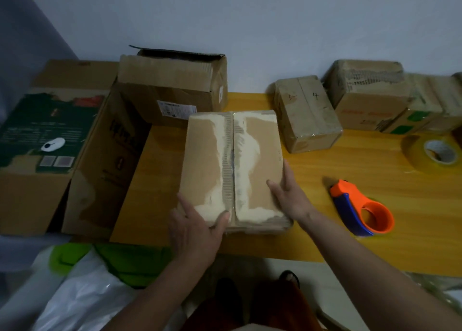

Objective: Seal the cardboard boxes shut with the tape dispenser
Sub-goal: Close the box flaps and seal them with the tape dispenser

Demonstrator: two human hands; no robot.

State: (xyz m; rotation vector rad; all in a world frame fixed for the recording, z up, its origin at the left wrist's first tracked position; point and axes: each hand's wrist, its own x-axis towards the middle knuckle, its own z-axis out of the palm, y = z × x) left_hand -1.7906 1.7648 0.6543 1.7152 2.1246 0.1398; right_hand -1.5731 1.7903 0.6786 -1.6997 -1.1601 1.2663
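Observation:
A brown cardboard box (pixel 212 165) with torn white patches along its centre seam lies flat on the yellow table (pixel 375 205), flaps closed. My left hand (pixel 197 228) grips its near left corner, thumb on top, fingers along the side. My right hand (pixel 290 190) rests with straight fingers on the box's right edge and top. An orange and blue tape dispenser (pixel 360 205) lies on the table to the right of the box, untouched. A roll of clear tape (pixel 435 153) sits further right.
Taped boxes stand at the back right, one marked 4 (pixel 307 113). An open box (pixel 172 86) stands behind, and large printed cartons (pixel 50 141) fill the left. White plastic bags (pixel 82 293) and something green lie below the table's near edge.

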